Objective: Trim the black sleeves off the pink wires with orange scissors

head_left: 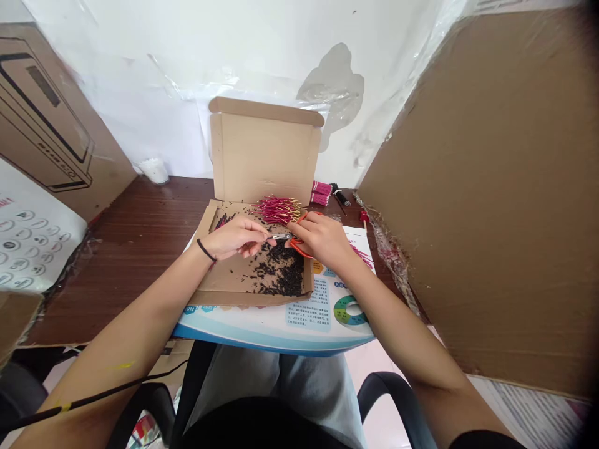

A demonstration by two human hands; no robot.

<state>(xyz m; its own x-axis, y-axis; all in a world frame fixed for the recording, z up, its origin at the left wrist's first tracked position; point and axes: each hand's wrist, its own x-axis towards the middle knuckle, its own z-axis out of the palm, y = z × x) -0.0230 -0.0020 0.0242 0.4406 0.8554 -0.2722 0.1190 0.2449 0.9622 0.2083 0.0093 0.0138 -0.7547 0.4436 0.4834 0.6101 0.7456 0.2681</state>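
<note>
My right hand (325,238) is closed around the orange-red handles of a pair of scissors (299,245). Their metal blades point left, reaching the fingertips of my left hand (241,238). Thumb and forefinger of that hand are pinched together at the blades; what they hold is too small and covered to make out. A bit of magenta shows under the left wrist. Both hands are over an open cardboard box (229,284), with a heap of short black cut pieces (281,274) inside. Behind the scissors lies a bundle of magenta wires (278,211) with yellowish ends.
Dark-tipped sticks (224,220) lie at the box's left. Magenta bundles (321,193) and a black bundle (341,196) sit behind it on the brown table (135,243). A printed sheet (309,324) lies underneath. Cardboard panels (491,187) flank the table; a white cup (154,170) stands back left.
</note>
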